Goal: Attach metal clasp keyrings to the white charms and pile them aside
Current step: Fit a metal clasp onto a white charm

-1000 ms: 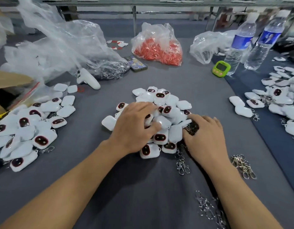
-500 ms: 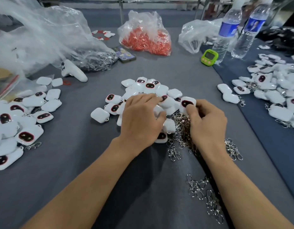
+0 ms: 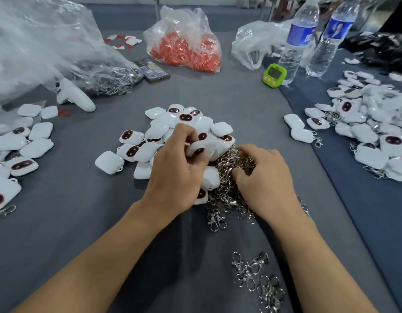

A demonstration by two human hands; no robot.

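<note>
A heap of white charms (image 3: 186,123) with dark red-rimmed faces lies at the table's middle. My left hand (image 3: 175,175) is over its near side, fingers curled round one white charm (image 3: 196,147) lifted off the heap. Right beside it lies a tangle of metal clasp keyrings (image 3: 229,177). My right hand (image 3: 265,184) rests on that tangle with fingers curled into the clasps; what it pinches is hidden. More loose clasps (image 3: 256,276) lie near my right forearm.
Charms with clasps are piled at the left (image 3: 21,152) and right (image 3: 371,134) edges. At the back stand clear plastic bags (image 3: 48,48), a bag of red pieces (image 3: 184,50), a phone (image 3: 152,70), a green timer (image 3: 274,75), two water bottles (image 3: 297,39) and a white controller (image 3: 71,96).
My left hand has closed round one charm and raised it from the heap. My right hand let go of a charm and dropped onto the clasp tangle. The camera has moved closer.
</note>
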